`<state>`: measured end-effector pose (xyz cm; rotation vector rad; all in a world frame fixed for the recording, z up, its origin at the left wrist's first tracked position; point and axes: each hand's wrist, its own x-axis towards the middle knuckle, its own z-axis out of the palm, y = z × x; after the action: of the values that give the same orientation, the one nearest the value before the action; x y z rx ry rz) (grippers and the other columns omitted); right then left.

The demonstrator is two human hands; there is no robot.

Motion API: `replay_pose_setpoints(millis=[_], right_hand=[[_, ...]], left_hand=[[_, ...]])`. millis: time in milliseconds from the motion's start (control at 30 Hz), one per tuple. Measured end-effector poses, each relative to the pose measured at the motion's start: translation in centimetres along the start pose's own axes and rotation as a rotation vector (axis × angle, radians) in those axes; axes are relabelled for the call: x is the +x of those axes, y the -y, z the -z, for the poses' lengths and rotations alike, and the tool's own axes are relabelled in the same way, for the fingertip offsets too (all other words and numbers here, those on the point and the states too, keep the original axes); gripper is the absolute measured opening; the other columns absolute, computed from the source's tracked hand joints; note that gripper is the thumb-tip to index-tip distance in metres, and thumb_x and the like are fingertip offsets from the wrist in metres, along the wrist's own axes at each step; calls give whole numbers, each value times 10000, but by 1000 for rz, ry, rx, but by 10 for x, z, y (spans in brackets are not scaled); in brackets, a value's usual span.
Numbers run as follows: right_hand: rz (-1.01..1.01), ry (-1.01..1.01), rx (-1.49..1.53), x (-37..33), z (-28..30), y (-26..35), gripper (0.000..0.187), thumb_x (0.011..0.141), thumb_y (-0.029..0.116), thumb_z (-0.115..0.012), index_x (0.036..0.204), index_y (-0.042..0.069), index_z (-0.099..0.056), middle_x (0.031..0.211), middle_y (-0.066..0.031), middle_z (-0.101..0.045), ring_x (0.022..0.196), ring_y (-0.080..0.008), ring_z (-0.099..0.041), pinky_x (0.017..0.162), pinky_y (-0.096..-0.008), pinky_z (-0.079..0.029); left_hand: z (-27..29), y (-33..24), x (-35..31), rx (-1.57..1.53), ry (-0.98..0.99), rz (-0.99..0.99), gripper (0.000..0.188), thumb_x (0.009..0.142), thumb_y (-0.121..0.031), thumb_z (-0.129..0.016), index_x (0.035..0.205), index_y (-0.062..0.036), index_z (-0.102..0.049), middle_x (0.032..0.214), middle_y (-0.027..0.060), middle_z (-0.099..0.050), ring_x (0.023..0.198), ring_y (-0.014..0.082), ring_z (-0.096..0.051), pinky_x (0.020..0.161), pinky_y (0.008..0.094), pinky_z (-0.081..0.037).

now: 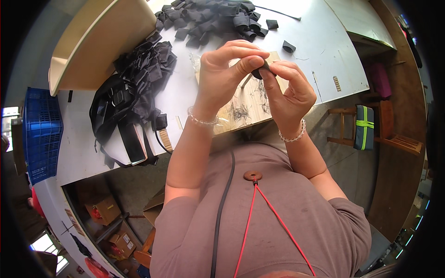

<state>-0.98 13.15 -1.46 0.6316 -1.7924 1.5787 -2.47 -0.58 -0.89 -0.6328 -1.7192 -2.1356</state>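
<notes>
Between my two hands is a small folded piece of black fabric, raised above a pale wooden board. The fingertips of my left hand pinch it from the left. From the right, the thumb and fingers of my right hand press on it too. Part of the piece is hidden behind the fingers. Just below it a thin rod stands up from the board, where dark thread scraps lie. Beyond my hands a heap of black fabric loops covers the back of the white table.
Left of my arm lies a bundle of black fabric pieces, with a dark phone near it. A beige bin and a blue plastic crate stand farther left. To the right is a wooden chair with a dark strapped cushion.
</notes>
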Motion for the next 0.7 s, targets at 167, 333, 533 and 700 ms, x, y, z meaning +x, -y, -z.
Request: replay_pose_setpoints(millis=[167,333,533,700], right_hand=[[45,4,-46,8,-3,6,188,682,-68,-727,842,3,-657,781,-76,-638,688,-156,-593,610,-248,-482],[1,6,-61,11,-11,9,205,670,-60,-736,848,15,-667,770,-66,-630,679,-150,-582,594,-247,-474],[19,20,-124,7,-10,0,186,663,-29,-747,826,28,-678,767,-64,-629,678,-162,-584,588,-256,-468],[-41,82,-115,-6,-3,-7,181,673,-9,-747,836,24,-676,768,-64,-630,684,-156,-584,613,-260,-473]], left_hand=[[1,3,-3,-198,-108,139,210,831,-199,-677,904,-2,-683,870,32,-647,785,89,-561,715,217,-437],[7,12,-6,-287,-215,175,228,843,-223,-666,914,-6,-677,886,39,-655,800,90,-564,760,219,-424],[7,16,-13,-359,-287,205,218,862,-217,-634,953,-19,-650,901,56,-656,842,122,-589,809,256,-447],[0,13,-16,-407,-303,239,207,857,-190,-652,971,-16,-644,908,40,-647,844,97,-567,797,229,-426]])
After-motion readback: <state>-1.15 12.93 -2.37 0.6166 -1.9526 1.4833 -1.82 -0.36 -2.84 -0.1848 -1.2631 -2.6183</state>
